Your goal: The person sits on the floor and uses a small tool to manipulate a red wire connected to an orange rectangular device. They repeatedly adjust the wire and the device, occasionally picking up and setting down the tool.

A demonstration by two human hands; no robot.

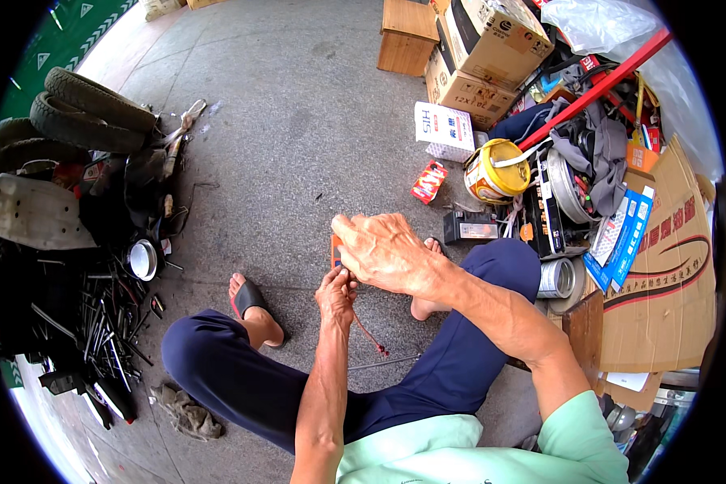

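Hands meet above the stone floor (258, 145), out in front of the seated person's knees, and between them sits a small orange piece (336, 252). It lies along the left edge of the right hand (387, 250), just beyond the fingertips of the left hand (336, 297). What shows of its long axis runs away from the person, nearly in line with the left forearm, while the right forearm comes in slantwise. The right hand is nearer, touching and partly covering it.

The right grip is curled over the piece and appears to hold it (its fingertips are hidden from where I stand). The left grip is narrow, pinched up against the near end; whether it has the piece itself or something dark beside it, I cannot tell. A red cord (369, 331) dangles below the left hand, knotted at its loose end.

Counting: one orange piece, one cord, two hands. Off to the right stand one yellow bucket (484, 177), one black battery (460, 230) and one small red box (429, 182).
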